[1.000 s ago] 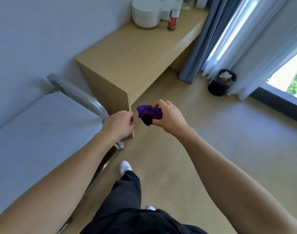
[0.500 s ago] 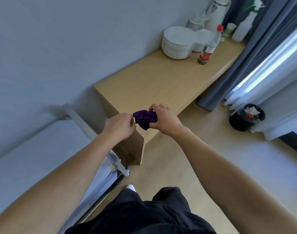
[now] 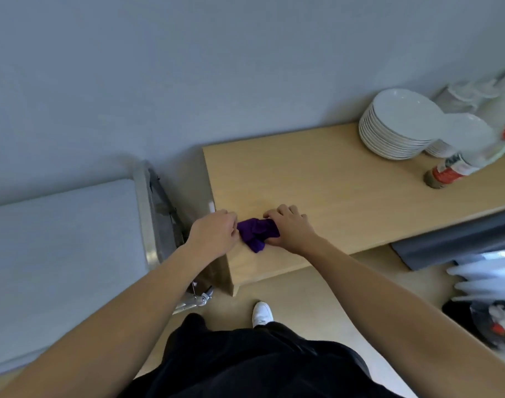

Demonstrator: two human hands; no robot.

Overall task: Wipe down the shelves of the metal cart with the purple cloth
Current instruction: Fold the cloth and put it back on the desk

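Pale grey wall fills the top of the view, and below it we've got a wooden counter carrying a stack of white plates and a blurred bottle off to the right. Both our hands meet low over the counter's near corner: our right hand is closed around the bunched purple cloth, and our left hand is curled at the cloth's other end, fingers apparently pinching it, though we can't quite see the grip. The cloth looks held just above or on the wood; we can't tell which. The metal cart sits to our left against the wall, its top shelf pale and bare, and nothing is touching it. By our reckoning the wiping hasn't begun here: we're readying the cloth, with every shelf left to do.
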